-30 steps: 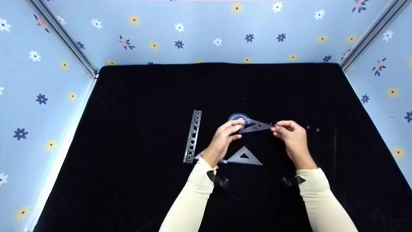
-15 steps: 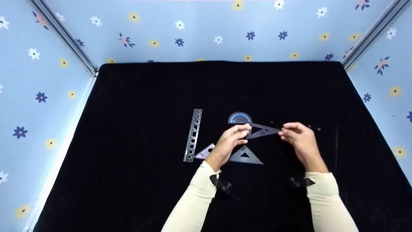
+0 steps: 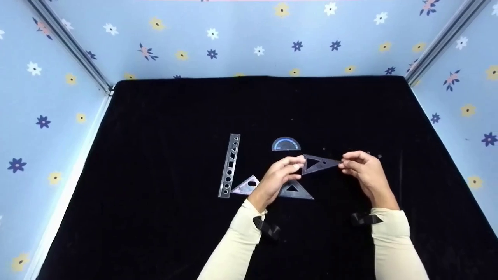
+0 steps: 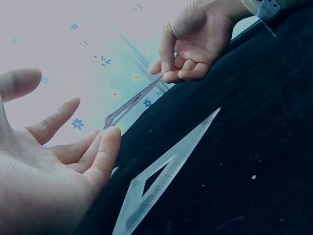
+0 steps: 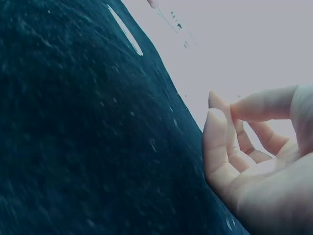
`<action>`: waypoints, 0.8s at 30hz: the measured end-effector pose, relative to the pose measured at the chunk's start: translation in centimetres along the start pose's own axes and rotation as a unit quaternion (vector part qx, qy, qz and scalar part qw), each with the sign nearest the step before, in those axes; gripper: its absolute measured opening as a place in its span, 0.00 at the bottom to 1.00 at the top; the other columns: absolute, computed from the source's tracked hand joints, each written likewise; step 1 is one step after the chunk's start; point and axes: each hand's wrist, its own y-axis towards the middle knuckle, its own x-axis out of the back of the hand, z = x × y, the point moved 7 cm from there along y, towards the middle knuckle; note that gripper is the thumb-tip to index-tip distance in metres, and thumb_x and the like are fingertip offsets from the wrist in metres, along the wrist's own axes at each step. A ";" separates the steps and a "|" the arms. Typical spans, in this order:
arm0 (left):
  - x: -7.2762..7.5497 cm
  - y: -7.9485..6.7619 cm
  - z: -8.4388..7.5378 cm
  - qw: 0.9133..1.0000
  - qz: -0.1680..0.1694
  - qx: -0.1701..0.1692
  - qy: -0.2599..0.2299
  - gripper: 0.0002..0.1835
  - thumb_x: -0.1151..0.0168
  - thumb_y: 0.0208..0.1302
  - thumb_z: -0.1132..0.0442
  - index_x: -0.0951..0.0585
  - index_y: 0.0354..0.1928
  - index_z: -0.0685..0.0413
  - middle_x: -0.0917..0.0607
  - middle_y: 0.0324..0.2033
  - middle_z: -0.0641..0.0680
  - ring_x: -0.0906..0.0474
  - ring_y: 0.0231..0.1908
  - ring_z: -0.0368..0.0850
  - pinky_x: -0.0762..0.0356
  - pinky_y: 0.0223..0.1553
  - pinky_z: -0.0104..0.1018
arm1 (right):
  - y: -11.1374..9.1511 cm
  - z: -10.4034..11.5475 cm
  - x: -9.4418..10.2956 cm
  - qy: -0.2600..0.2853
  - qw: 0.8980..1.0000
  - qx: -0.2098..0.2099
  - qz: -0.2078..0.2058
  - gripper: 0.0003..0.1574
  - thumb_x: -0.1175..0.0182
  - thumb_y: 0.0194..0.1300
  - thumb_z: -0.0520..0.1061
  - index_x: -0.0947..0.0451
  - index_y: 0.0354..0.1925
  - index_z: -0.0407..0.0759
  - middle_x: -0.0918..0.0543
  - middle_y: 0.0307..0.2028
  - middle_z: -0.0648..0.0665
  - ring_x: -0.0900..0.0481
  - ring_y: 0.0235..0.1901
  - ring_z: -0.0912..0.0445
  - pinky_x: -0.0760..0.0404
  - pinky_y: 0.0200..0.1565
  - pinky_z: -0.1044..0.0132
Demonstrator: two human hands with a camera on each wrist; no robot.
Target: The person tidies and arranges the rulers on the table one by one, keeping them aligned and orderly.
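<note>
In the head view, a clear, purplish set square (image 3: 321,163) is held up between the hands, its narrow tip pointing right. My left hand (image 3: 277,175) holds its short edge by the fingertips, as the left wrist view also shows. My right hand (image 3: 365,171) pinches the narrow tip between thumb and fingers. Beyond the left fingertips lies a protractor (image 3: 286,144) with a blue arc. A clear set square (image 3: 301,191) and a pink-tinted one (image 3: 244,186) lie on the cloth, both partly hidden by my left hand and wrist.
To the left, a clear stencil ruler (image 3: 229,165) with cut-out shapes stands lengthwise on the black cloth (image 3: 175,136). Small round specks (image 3: 379,156) lie past the right hand. Flower-patterned walls (image 3: 233,35) border the table at the back and sides.
Both hands have drawn the held set square toward the body and rightward, off the protractor, which is now fully uncovered. More of the pink-tinted set square shows.
</note>
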 end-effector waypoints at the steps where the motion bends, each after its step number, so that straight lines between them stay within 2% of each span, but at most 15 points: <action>1: 0.0 0.0 0.0 1.000 0.001 0.002 0.000 0.21 0.44 0.70 0.66 0.24 0.59 0.73 0.28 0.66 0.65 0.27 0.60 0.54 0.24 0.57 0.47 | 0.0 0.0 0.0 -0.003 1.000 -0.001 0.002 0.09 0.39 0.63 0.24 0.20 0.42 0.29 0.16 0.33 0.43 0.14 0.31 0.54 0.15 0.36 0.65; 6: -0.2 -0.2 0.0 1.000 0.009 0.004 0.010 0.21 0.43 0.70 0.65 0.24 0.60 0.73 0.28 0.65 0.66 0.27 0.61 0.55 0.24 0.58 0.49 | -0.1 0.2 0.4 -0.014 1.000 -0.004 0.017 0.10 0.39 0.62 0.24 0.21 0.43 0.26 0.15 0.32 0.42 0.14 0.30 0.54 0.15 0.36 0.65; 10: -0.7 -0.4 0.5 1.000 0.014 0.006 0.016 0.21 0.43 0.70 0.65 0.24 0.59 0.73 0.27 0.65 0.66 0.27 0.62 0.56 0.25 0.58 0.50 | -0.4 -0.1 1.1 -0.021 0.999 -0.015 0.029 0.09 0.38 0.62 0.24 0.21 0.42 0.28 0.15 0.32 0.43 0.14 0.30 0.54 0.15 0.36 0.66; 15: -1.5 -0.7 1.0 0.999 0.015 0.002 0.034 0.20 0.43 0.70 0.64 0.23 0.57 0.73 0.28 0.66 0.66 0.27 0.62 0.51 0.24 0.57 0.51 | -0.7 -0.5 2.0 -0.020 0.999 -0.019 0.037 0.09 0.38 0.62 0.25 0.20 0.41 0.31 0.14 0.32 0.43 0.13 0.30 0.54 0.15 0.35 0.66; 19: -1.9 -0.8 1.2 0.998 0.019 0.004 0.055 0.20 0.44 0.70 0.64 0.22 0.56 0.73 0.28 0.67 0.65 0.27 0.62 0.48 0.23 0.56 0.50 | -0.8 -0.6 2.4 -0.030 0.999 -0.006 0.044 0.09 0.36 0.63 0.26 0.21 0.42 0.27 0.13 0.32 0.43 0.13 0.30 0.55 0.16 0.33 0.67; 24: -1.4 -0.8 1.2 0.998 0.008 0.013 0.063 0.19 0.44 0.69 0.65 0.21 0.56 0.71 0.25 0.64 0.65 0.24 0.58 0.52 0.22 0.54 0.48 | -0.5 -0.5 2.2 -0.062 0.996 0.007 0.057 0.14 0.35 0.63 0.29 0.25 0.46 0.21 0.13 0.32 0.44 0.13 0.30 0.55 0.16 0.31 0.68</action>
